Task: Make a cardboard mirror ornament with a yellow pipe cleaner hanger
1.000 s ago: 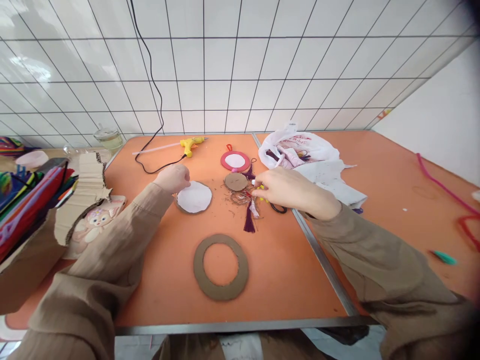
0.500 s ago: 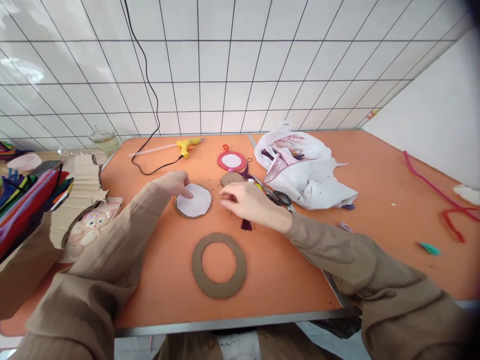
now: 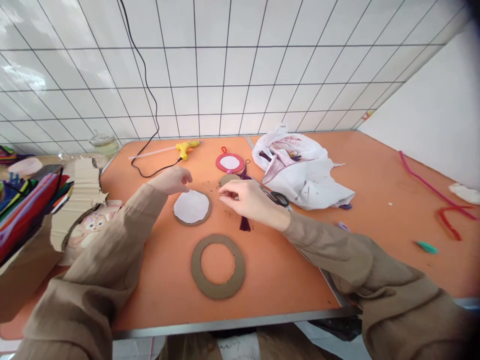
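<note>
A round piece of white paper lies on a slightly larger cardboard disc, whose brown edge shows at the right and below. Just above its far left edge is my left hand, thumb and fingers apart, with nothing seen in it. My right hand hovers right of the disc, its fingertips drawn together; anything between them is too small or hidden to make out. Beneath that hand a dark purple tassel sticks out, and a smaller cardboard circle is partly covered. A cardboard ring lies nearer me.
Behind are a yellow glue gun with a black cord and a pink-rimmed disc. Black-handled scissors lie beside a white plastic bag. Pipe cleaners and torn cardboard crowd the left; more pipe cleaners lie right.
My left hand has come off the white paper and moved up slightly. The paper now sits further left on its cardboard disc. My right hand has barely moved.
</note>
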A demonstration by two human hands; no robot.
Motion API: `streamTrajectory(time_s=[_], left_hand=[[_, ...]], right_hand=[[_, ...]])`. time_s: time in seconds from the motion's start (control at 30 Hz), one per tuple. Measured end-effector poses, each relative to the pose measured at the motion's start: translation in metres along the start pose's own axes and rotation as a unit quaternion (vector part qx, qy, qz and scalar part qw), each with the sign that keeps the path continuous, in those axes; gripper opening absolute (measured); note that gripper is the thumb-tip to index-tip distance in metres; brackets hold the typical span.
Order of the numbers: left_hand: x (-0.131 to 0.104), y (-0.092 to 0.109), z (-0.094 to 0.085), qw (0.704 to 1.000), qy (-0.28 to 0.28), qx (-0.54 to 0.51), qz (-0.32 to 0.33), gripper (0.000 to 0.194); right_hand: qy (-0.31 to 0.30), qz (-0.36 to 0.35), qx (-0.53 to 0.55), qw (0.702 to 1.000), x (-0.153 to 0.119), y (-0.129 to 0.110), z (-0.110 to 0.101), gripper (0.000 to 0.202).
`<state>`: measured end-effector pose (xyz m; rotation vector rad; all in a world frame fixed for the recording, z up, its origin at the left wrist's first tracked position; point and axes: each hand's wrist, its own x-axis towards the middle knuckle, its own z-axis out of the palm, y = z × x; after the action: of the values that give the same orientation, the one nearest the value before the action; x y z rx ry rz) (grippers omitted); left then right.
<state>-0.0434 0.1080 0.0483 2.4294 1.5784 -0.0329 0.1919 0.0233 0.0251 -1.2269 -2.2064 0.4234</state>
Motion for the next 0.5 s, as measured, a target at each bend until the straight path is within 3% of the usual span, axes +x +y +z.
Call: streamTrajectory(time_s=[0.27,0.5], left_hand=[[0.01,-0.004,0.009,1.0,-0.019,0.005,-0.012,0.006],[-0.007,0.01,-0.013,0.999,-0.014,-0.033,0.013,0.012]], right_hand=[[0.004,-0.018,-0.017,1.0,-0.001,0.002,0.002,0.01],[0.039,-0.012,0.067,0.997,0.0,0.007,0.004,0.02]])
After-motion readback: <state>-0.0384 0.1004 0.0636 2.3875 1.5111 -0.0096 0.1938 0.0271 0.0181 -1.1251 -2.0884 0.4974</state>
